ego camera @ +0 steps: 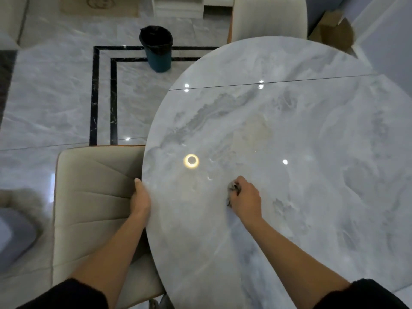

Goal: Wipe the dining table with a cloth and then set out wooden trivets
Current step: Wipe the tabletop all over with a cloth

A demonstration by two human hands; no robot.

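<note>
A round grey marble dining table (289, 134) fills the right of the head view. My right hand (246, 196) is on the tabletop near its left side, fingers curled round a small grey cloth (231, 188) that is mostly hidden under the hand and blurred. My left hand (140, 196) rests on the table's left edge, thumb on top and fingers hidden under the rim. No wooden trivets are in view.
A beige padded chair (93, 197) stands at the table's left edge under my left arm. Another beige chair (269, 17) stands at the far side. A teal bin with a black liner (157, 49) stands on the marble floor. A cardboard box (334, 30) lies at the back right.
</note>
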